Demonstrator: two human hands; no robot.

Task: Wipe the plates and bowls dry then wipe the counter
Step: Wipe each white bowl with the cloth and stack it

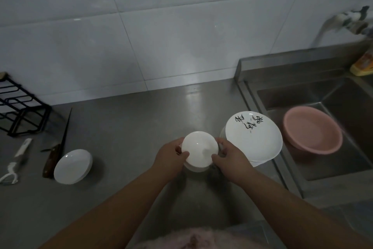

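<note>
Head view, centre of the frame: both hands hold a small white bowl (199,148) over the steel counter (131,127). The left hand (171,158) pinches its left rim, thumb on the inner edge and fingers curled behind. The right hand (232,160) grips the right rim likewise, thumb tip on the edge. Just right of the bowl sits a stack of plates (254,139) with black lettering. Lower left lie another white bowl (73,166) and a knife (56,147).
</note>
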